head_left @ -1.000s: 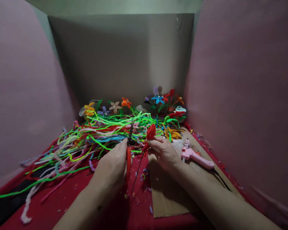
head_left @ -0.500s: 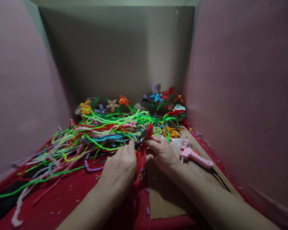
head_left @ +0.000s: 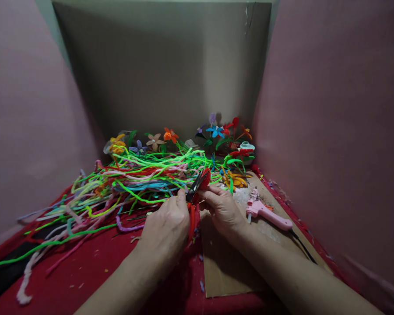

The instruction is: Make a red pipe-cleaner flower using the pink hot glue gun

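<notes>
My left hand (head_left: 167, 223) is wrapped round the red handles of a pair of scissors (head_left: 193, 188), whose dark blades point up and to the right. The blades lie against a fuzzy red piece (head_left: 205, 178). That red piece is pinched between the fingertips of my right hand (head_left: 221, 208), just right of the blades. Both hands are close together over the front edge of the pipe cleaner pile (head_left: 144, 175). Part of the red piece is hidden behind the scissors and my fingers.
A pink glue gun (head_left: 269, 215) with a black cord lies on a cardboard sheet (head_left: 230, 267) at the right. Finished fuzzy flowers (head_left: 216, 131) stand along the back. Orange petals (head_left: 235, 180) lie beyond my right hand. Red cloth (head_left: 101, 280) covers the table.
The scissor blades look slightly more spread against the red piece. Both hands keep nearly the same place and hold, while the whole view has shifted a little.
</notes>
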A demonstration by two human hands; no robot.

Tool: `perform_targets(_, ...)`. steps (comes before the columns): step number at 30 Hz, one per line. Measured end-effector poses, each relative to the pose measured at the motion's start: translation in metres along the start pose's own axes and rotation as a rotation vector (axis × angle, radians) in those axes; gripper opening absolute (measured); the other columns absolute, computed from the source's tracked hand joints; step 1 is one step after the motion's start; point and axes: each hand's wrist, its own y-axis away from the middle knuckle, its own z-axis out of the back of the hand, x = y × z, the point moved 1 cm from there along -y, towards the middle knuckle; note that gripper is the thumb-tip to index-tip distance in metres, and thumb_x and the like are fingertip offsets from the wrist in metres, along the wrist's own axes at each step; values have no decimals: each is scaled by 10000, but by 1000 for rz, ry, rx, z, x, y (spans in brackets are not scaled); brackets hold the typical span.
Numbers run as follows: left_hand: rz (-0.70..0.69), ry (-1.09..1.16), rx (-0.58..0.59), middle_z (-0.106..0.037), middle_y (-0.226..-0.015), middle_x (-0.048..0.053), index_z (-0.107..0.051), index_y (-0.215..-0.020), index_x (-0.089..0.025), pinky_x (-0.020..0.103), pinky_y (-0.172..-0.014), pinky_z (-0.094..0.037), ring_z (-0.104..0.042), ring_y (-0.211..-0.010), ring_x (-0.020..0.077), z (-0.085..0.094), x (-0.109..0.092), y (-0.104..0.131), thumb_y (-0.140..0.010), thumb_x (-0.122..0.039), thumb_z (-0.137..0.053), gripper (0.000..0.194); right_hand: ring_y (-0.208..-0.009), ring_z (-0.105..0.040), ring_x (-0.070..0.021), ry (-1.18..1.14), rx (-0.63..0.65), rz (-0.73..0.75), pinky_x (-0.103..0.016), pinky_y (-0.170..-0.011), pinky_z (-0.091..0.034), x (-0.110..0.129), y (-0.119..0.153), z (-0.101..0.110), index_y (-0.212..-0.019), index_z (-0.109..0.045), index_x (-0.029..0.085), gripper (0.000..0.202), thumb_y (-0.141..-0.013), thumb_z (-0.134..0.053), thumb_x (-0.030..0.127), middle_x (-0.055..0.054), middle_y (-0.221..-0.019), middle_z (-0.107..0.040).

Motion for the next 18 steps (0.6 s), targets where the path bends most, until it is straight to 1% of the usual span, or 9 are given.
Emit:
perform_targets(3,-2,6,-4,-617,-1048,159,-370,-1316,-43,302,-687,-533,-626,-931,217,-1,-1,0,-854,-59,-288,470,-578,-441,-101,13,-7,11,-237,-543,-321,-1,0,1,-777,-729,173,147,-652,-669,220,3,-656,-597)
perform_targets(6,-4,-10,-31,-623,-1021,156,-386,-1307,-41,302,-661,-534,-630,-901,218,-2,-2,1,-855,-55,-287,463,-606,-458,-111,35,-10,36,-238,-546,-331,-1,1,1,-780,-731,180,146,-660,-661,225,-3,-681,-610)
perform_targets(11,20,-67,-84,-631,-966,150,-438,-1275,-40,307,-672,-530,-629,-870,222,1,-2,1,-860,-43,-287,442,-593,-452,-113,84,-75,81,-241,-536,-331,3,3,-1,-757,-730,184,132,-655,-661,231,1,-667,-622)
perform_targets(14,21,-71,-78,-632,-976,156,-432,-1283,-33,311,-707,-525,-623,-889,224,2,-3,0,-861,-37,-288,446,-586,-446,-108,74,-73,77,-239,-532,-327,3,3,-3,-768,-730,187,137,-655,-659,222,5,-677,-630)
perform_targets(18,17,-49,-50,-632,-1004,159,-428,-1286,-36,305,-725,-522,-620,-915,220,-2,-2,-1,-854,-26,-298,452,-614,-468,-110,24,-70,37,-232,-540,-331,-1,3,-3,-776,-725,192,147,-642,-671,216,3,-722,-642)
